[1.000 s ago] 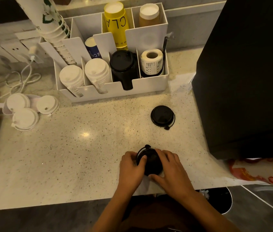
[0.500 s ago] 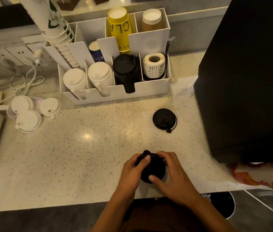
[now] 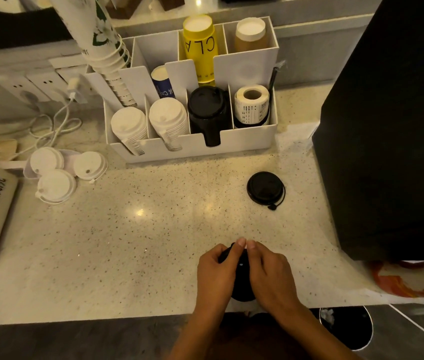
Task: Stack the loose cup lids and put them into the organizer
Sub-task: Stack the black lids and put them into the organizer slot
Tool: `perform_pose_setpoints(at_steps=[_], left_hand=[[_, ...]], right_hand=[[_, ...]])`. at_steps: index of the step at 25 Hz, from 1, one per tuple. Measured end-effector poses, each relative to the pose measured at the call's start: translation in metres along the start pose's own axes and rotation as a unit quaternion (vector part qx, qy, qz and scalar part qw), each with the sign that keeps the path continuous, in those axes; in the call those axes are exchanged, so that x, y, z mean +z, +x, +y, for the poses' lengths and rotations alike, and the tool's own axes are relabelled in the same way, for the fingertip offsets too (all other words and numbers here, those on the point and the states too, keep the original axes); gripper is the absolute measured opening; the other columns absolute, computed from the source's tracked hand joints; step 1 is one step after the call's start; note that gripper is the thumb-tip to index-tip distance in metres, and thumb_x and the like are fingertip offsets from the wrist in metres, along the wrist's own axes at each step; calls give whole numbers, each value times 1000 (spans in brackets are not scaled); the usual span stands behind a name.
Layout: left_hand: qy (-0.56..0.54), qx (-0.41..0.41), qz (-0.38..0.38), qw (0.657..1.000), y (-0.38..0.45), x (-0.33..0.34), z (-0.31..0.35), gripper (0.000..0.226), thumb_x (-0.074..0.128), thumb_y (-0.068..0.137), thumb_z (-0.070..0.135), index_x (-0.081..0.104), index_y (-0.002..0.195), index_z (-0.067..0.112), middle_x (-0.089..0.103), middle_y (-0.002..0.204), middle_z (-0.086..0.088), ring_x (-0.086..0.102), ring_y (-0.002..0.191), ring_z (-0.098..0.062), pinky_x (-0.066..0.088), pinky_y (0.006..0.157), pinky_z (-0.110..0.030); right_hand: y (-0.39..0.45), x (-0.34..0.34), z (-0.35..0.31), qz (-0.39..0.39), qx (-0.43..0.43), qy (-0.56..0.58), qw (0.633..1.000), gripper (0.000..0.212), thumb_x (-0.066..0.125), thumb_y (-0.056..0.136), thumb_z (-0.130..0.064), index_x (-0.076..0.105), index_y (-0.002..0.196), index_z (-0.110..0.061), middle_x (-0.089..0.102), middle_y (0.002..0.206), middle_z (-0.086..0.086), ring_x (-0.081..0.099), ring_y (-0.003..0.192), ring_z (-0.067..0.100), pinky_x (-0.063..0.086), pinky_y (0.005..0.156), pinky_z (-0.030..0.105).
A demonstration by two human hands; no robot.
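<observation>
At the near edge of the pale speckled stone desk [image 3: 133, 245], the left hand [image 3: 214, 275] and the right hand [image 3: 270, 278] sit close together, both curled round a small stack of round black plastic cup lids [image 3: 240, 287], fingertips almost meeting over its top; how many lids it holds is hidden by the fingers. One loose round black plastic lid [image 3: 265, 187] lies flat on the desk beyond the hands and a little to the right, so the right hand looks the nearer one to fetch it. Straight ahead past it stands the white partitioned plastic organizer [image 3: 247, 144], whose third front compartment already holds a stack of black lids [image 3: 207, 105]. Far off to the left, three loose white plastic lids [image 3: 55, 187] lie clustered near a white charging cable [image 3: 57, 120], well apart from both hands.
</observation>
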State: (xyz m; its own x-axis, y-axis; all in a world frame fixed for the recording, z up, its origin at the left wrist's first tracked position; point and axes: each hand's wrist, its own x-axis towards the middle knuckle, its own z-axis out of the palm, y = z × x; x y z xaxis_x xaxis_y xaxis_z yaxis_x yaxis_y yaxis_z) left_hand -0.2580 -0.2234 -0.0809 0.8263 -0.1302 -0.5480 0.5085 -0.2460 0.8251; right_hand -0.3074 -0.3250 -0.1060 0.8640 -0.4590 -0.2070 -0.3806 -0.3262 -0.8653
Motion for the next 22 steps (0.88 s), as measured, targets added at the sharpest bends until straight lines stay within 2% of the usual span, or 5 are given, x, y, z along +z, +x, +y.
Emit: perform_pose_setpoints(at_steps=[5,10,15,20,22], left_hand=[[52,59,59,995,-1,-5,-1,53,65,88,56,59,54,16,60,49,0,53,45,-3,45,48,-16],[34,85,93,991,2,-15,-3,49,62,95,44,61,53,20,60,48,1,52,45,-4,44,48,-18],[31,81,102,991,4,-17,-5,46,57,98,42,67,60,20,68,57,-2,61,50,-6,48,51,-17],[11,72,114,991,5,-23,-5,56,47,104,40,63,52,25,67,54,0,61,49,-6,47,49,-18],[5,59,121,991,2,-24,-1,59,44,103,44,57,48,25,62,50,1,57,47,-7,46,49,-22]], right_hand=[[2,6,-11,-4,-47,-21,999,49,32,97,-58,62,73,-29,62,54,-8,62,52,8,48,47,24],[3,15,-22,-10,-54,-26,998,50,35,95,-56,60,70,-21,61,54,-3,60,49,12,51,49,40],[2,22,-22,-9,-41,8,999,46,41,97,-49,60,69,-18,62,54,0,62,49,14,52,49,42],[-1,29,-22,-1,-45,22,999,49,38,102,-49,56,67,-20,58,51,-4,59,47,14,47,41,27],[-1,29,-23,4,-51,26,998,48,38,98,-49,55,65,-19,56,50,-3,57,45,15,45,41,27]])
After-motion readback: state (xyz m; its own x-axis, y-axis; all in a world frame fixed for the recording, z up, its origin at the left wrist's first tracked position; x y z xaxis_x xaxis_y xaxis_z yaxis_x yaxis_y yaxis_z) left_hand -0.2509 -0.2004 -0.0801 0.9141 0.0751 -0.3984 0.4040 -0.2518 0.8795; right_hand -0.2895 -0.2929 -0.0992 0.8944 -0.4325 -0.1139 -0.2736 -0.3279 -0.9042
